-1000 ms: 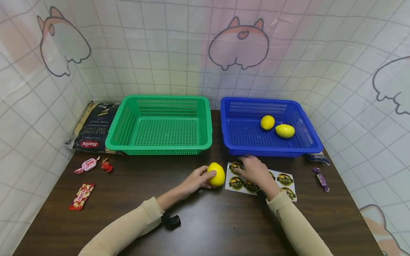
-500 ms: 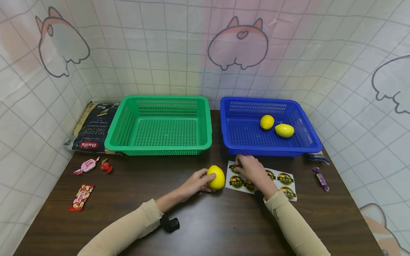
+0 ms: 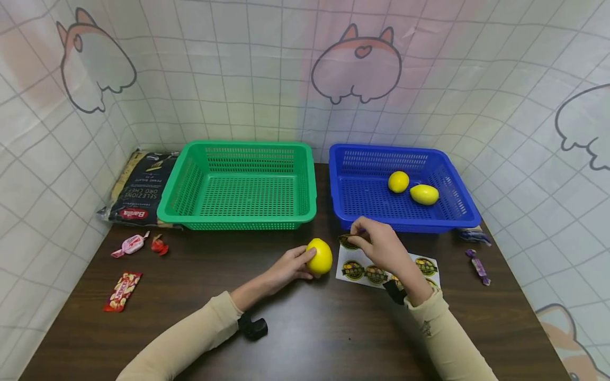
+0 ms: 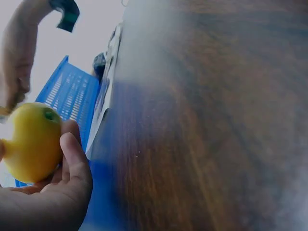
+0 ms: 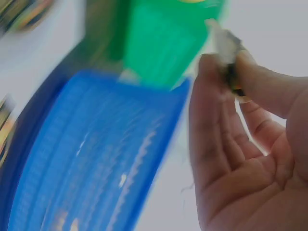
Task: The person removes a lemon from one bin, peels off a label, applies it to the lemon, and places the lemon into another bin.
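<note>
— What is laid out in front of you, biggest first?

— You work on a dark wood-grain surface [image 3: 310, 328]. At its far edge stand two perforated plastic baskets: one green basket [image 3: 238, 185] on your left, one blue basket [image 3: 400, 185] on your right with two smooth yellow lemons [image 3: 411, 189] inside. One black pasta bag [image 3: 138, 188] lies left of the green basket. Before the blue basket lies one white sticker sheet [image 3: 381, 270] printed with round labels. Three wrapped candies [image 3: 131, 259] sit at the left edge, and one purple one at the right.

— And your hands?

— Your left hand [image 3: 286, 267] curls its fingers [image 4: 72, 159] round a third lemon [image 3: 320, 256], resting on the surface just left of the sheet. Your right hand [image 3: 381, 248] pinches one round sticker [image 3: 348, 241] between thumb and forefinger, lifted off the sheet's far left corner; the other fingers stay loosely bent.
</note>
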### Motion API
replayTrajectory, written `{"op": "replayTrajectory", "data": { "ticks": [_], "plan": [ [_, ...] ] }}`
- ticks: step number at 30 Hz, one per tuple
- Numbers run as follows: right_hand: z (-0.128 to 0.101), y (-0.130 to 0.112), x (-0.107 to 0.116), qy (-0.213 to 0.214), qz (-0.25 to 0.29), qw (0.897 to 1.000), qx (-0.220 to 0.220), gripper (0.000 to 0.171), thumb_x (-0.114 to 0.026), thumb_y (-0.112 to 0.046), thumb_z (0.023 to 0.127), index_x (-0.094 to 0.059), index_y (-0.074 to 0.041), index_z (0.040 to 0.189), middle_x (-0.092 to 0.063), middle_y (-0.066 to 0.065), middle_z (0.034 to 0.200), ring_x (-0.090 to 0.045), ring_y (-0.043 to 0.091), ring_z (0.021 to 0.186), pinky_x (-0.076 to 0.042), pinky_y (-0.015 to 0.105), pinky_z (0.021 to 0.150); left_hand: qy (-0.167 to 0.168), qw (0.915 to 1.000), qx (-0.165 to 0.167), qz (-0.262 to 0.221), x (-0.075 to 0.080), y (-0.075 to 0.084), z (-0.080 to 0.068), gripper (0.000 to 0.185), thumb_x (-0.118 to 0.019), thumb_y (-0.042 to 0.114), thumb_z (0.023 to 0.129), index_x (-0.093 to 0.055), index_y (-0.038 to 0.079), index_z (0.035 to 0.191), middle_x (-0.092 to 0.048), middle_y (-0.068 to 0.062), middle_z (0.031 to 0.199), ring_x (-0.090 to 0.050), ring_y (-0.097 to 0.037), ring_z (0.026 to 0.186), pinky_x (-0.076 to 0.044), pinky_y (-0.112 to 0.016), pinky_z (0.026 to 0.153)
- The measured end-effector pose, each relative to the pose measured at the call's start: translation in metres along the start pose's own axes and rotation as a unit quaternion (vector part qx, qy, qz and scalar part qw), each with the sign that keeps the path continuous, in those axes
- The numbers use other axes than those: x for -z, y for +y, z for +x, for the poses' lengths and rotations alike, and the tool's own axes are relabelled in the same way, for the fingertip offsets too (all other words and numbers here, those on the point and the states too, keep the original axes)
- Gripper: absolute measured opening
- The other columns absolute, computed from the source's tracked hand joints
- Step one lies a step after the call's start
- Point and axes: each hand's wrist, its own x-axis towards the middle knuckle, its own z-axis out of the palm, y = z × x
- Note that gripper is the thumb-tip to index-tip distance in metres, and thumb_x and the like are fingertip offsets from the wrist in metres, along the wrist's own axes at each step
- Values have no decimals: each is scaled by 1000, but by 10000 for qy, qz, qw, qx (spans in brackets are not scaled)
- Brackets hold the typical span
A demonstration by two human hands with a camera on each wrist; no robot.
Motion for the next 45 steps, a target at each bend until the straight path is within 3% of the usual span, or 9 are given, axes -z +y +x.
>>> {"op": "replayTrajectory", "data": {
  "ticks": [3,7,13,22,27,35,45],
  "plan": [
    [-1,-13,3,-126,902,9958,126,7,-71,-15,92,-65,-13,96,-69,6,92,-64,11,74,-53,23,64,-158,9996,-25,-219,1,1,1,56,-41,41,107,-40,0,145,-63,-11,114,-66,-12,89,-55,-21,80],
    [-1,-21,-4,-318,1328,9906,97,8,-71,-19,93,-68,-13,98,-68,5,88,-65,11,70,-54,21,62,-390,9986,-92,-348,1,1,4,56,-41,42,107,-39,4,147,-62,-3,110,-64,-11,92,-52,-20,78],
    [0,-21,-16,-133,1350,9907,-107,10,-76,-22,88,-69,-16,93,-70,2,82,-64,13,67,-54,22,58,-575,9974,-116,-408,-1,1,5,55,-39,43,107,-39,5,148,-61,0,112,-62,-11,95,-46,-19,73],
    [0,-20,-27,266,1332,9907,24,15,-80,-24,84,-68,-17,89,-70,-1,79,-63,9,69,-54,21,61,-663,9945,-82,-810,-6,1,3,58,-37,43,108,-35,2,149,-56,2,115,-56,-10,96,-46,-20,76],
    [0,-19,-31,419,1242,9913,86,17,-81,-24,82,-67,-17,90,-67,0,83,-61,10,73,-53,21,63,-659,9928,-10,-999,-8,4,2,64,-32,51,107,-34,1,146,-55,0,115,-56,-12,98,-46,-22,79],
    [-2,-15,-40,508,1209,9912,181,18,-81,-26,82,-68,-16,89,-65,1,84,-62,10,72,-54,20,62,-629,9968,-210,-451,-9,3,0,52,-40,34,107,-35,0,147,-55,-1,119,-54,-10,97,-46,-19,76],
    [-5,-14,-44,431,1384,9894,-69,18,-78,-29,86,-66,-17,92,-66,1,87,-64,11,74,-55,21,65,-720,9965,-268,-344,-9,6,-1,51,-43,31,105,-36,-1,145,-55,-2,119,-54,-11,97,-47,-20,78]
  ]
}}
